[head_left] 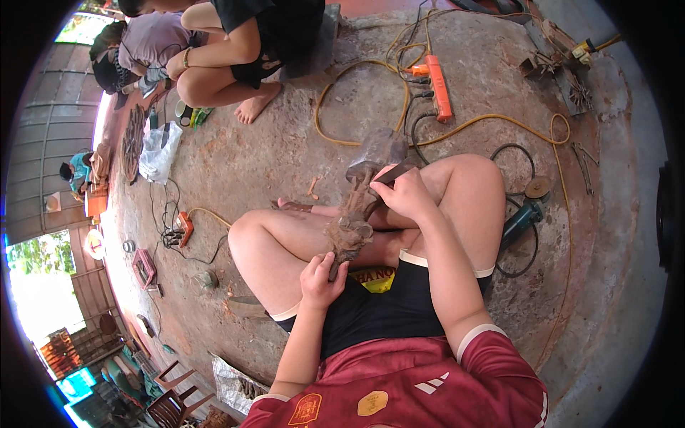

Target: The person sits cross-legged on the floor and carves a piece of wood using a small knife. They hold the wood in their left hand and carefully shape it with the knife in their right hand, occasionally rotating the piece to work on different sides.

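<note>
A rough brown wood carving (pixel 349 222) with a gnarled surface lies slanting between my bent knees. My left hand (pixel 322 282) is closed around its near end, thumb and fingers pressed on the wood. Toward the far end, my right hand (pixel 405 194) grips a dark flat strip (pixel 394 171) against the carving; whether it is sandpaper or a blade I cannot tell. A grey-brown block (pixel 378 148) sits at the carving's far end; whether the two are joined is unclear.
A teal angle grinder (pixel 523 222) lies beside my right knee. Ahead, an orange power strip (pixel 439 89) has yellow and black cords around it. Another orange socket block (pixel 185 230) is left. Co-workers crouch at the far left near a white plastic bag (pixel 160 151).
</note>
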A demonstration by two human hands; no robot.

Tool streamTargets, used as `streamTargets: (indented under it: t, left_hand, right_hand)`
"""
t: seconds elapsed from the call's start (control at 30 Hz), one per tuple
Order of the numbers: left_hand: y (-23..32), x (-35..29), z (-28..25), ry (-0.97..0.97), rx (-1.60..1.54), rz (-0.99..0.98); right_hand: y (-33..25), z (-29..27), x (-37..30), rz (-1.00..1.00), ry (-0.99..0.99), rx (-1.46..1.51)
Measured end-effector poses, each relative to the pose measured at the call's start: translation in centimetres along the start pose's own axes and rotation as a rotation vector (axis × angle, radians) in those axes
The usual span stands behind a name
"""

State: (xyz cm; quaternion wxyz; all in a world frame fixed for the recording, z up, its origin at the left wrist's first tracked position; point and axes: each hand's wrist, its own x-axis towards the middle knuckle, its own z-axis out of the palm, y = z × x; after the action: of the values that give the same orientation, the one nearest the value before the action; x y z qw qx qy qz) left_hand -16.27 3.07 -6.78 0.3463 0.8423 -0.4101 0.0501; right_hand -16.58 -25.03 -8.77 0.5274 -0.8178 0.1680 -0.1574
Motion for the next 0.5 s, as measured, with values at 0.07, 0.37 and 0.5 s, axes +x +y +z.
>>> streamTargets:
  t: [0.07,0.37,0.5]
  left_hand:
    - [0.1,0.1,0.0,-0.003,0.007,0.009]
    - [0.1,0.2,0.0,-0.001,0.009,0.005]
    - [-0.1,0.2,0.1,0.013,0.01,0.008]
  right_hand:
    - [-0.4,-0.3,-0.1,0.02,0.002,0.0]
    - [0.5,-0.1,-0.1,0.017,-0.016,-0.016]
    - [1.3,0.3,0.0,-0.02,-0.022,0.03]
